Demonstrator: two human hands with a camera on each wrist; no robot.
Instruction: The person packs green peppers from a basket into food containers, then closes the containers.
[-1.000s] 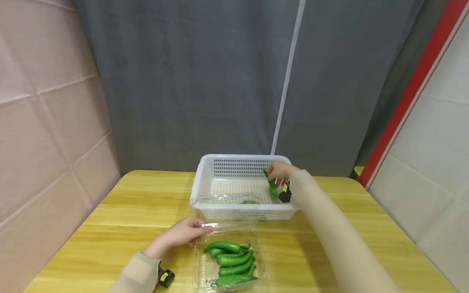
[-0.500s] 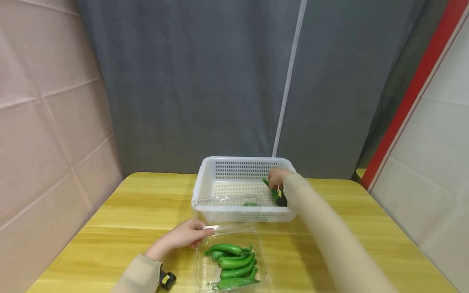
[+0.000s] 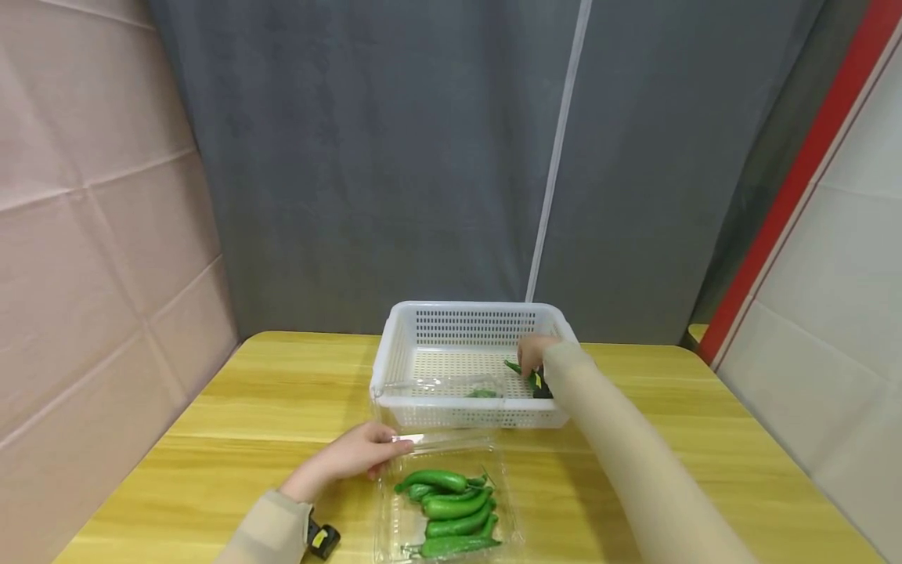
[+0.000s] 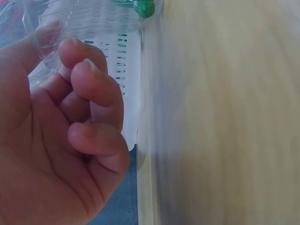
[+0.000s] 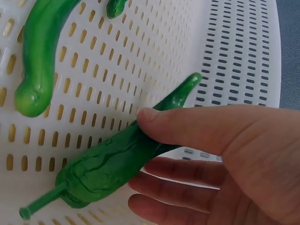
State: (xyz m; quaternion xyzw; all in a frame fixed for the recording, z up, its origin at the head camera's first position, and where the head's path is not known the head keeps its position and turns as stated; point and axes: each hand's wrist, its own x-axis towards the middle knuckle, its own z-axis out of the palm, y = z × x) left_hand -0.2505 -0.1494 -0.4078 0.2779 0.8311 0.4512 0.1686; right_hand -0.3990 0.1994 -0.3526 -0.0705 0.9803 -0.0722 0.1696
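A: How do the hands stand?

B: Well apart, each busy. The right hand (image 5: 248, 154) grips one green pepper (image 5: 103, 166), thumb across it. The left hand (image 3: 359, 452) pinches the clear box (image 3: 403, 521) by its far left corner.

A: Why there?

B: Probably to steady the box and hold back its lid (image 3: 423, 384), which leans over the near rim of the white basket (image 3: 398, 352).

A: And where is the gripped pepper?

B: Low in the basket's near right part, right of centre in the head view. I can't tell whether it touches the bottom. Gripping it mid-length leaves both ends free, likely the easiest hold for something slender.

A: How many others?

B: One curved pepper (image 5: 40, 61) lies at the upper left of the right wrist view; a green tip (image 5: 116, 7) beside it may be another. In the box, bottom of the frame, I count at least six peppers (image 3: 461, 523); they overlap.

A: Further out?

B: One wooden table (image 3: 296, 392), two beige sleeves (image 3: 620, 446), two black wrist cameras (image 3: 324, 540), one grey curtain (image 3: 387, 157) across the upper middle.
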